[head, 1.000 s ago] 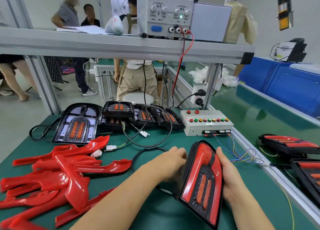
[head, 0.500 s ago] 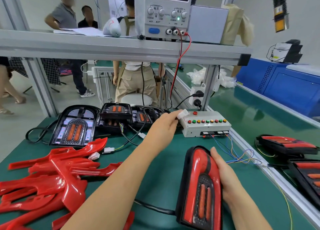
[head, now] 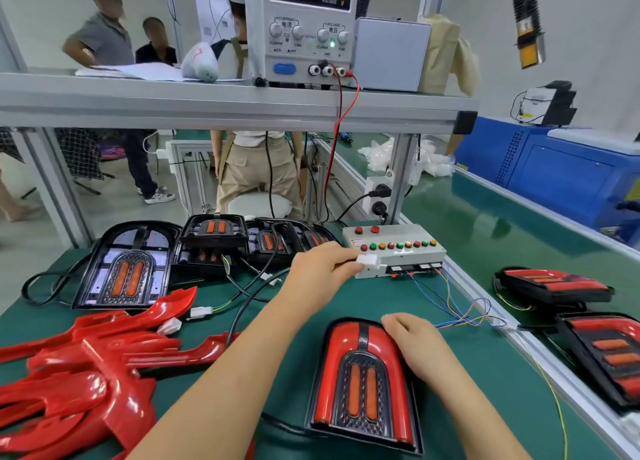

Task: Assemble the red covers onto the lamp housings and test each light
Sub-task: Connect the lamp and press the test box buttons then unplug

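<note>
An assembled lamp with its red cover (head: 363, 380) lies flat on the green bench in front of me. My right hand (head: 412, 345) rests on its upper right edge, fingers curled over the rim. My left hand (head: 322, 269) pinches the lamp's white connector (head: 369, 261) right at the front face of the white test box (head: 398, 248), which carries a row of coloured buttons. A black cable (head: 249, 307) runs from under my left arm. Bare housings (head: 128, 269) without covers stand at the back left. A pile of loose red covers (head: 79, 366) lies at the left.
A power supply (head: 304, 27) reading 12.00 stands on the shelf above, its red lead dropping to the bench. Finished lamps (head: 554, 286) lie at the right beside the rail. Loose coloured wires (head: 460, 307) trail from the test box. People stand behind the bench.
The lamp was lowered from standing on edge to lying flat. My left hand left the lamp, picked up the white connector and carried it to the test box's front.
</note>
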